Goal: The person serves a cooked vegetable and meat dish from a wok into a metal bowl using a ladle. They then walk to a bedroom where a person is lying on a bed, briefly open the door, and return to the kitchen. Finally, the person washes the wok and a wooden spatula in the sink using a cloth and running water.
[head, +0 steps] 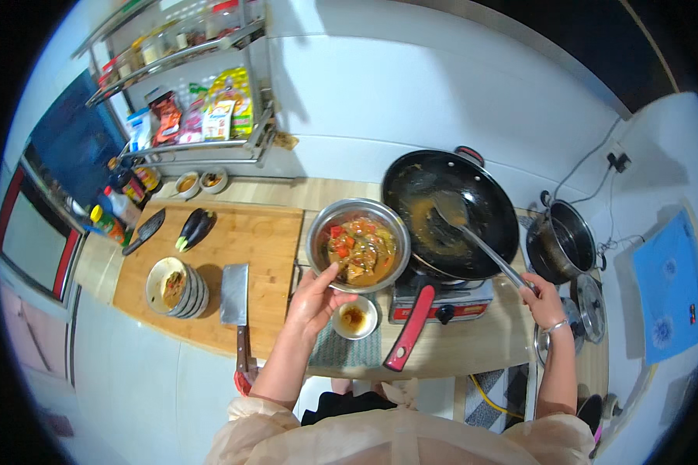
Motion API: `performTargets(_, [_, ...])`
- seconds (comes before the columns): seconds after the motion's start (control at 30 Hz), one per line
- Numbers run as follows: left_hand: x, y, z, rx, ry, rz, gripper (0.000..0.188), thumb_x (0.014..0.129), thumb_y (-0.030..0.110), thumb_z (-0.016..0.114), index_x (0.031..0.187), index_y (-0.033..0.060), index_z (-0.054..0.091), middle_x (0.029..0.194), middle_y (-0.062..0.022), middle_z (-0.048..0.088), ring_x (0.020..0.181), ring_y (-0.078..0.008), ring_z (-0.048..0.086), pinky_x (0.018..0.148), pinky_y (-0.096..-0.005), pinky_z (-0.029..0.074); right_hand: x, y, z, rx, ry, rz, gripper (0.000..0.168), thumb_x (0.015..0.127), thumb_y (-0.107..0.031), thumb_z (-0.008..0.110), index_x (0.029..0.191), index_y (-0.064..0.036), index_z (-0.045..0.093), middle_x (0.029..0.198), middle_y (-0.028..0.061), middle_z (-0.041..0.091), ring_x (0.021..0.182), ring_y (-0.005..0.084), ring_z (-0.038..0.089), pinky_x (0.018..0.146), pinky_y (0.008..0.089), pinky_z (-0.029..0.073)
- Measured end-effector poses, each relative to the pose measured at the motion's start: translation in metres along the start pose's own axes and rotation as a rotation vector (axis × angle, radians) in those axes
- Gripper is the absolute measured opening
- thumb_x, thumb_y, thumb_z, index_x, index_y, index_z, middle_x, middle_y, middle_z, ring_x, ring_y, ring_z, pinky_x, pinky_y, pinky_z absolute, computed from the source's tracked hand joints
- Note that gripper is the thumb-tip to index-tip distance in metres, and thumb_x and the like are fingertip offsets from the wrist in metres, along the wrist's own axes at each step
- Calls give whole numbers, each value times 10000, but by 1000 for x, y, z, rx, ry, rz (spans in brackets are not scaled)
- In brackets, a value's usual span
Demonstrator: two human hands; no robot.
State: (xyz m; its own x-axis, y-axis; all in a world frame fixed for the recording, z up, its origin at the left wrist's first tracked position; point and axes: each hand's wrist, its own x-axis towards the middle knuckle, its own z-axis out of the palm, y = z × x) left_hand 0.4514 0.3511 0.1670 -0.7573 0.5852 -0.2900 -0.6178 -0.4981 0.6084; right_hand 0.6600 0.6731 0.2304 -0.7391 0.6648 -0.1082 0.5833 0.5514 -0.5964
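Note:
My left hand [320, 296] grips the near rim of a stainless steel bowl [358, 245], which holds a saucy stew with red pepper pieces. The bowl is beside the left edge of a black wok [451, 215]. In my right hand [544, 302] is the handle of a metal spatula [488, 250], whose blade rests in the wok over a film of brown sauce. The wok sits on a portable gas stove [439, 302], its red handle [412, 328] pointing towards me. Just below the steel bowl, a small white bowl [355, 318] with dark sauce stands on a green patterned cloth [346, 349].
A wooden cutting board [270, 232] at left bears a cleaver [234, 293], an eggplant [196, 228], stacked bowls [177, 288] and a dark-bladed knife [145, 231]. Bottles [122, 206] line the counter's left end. At right are a black pot [561, 238] and glass lids [587, 308].

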Motion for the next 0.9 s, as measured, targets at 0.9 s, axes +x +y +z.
performTargets(0.9, [89,-52,-124,39,318,-118,248,847,105,411,1085,47,370,829,-121,525,579,-178,522,500,-284,504,-83,44,116,349,-810,382,229,821,-233,488,901,-36,573,721,49,595,598,87,537,509,211,438])
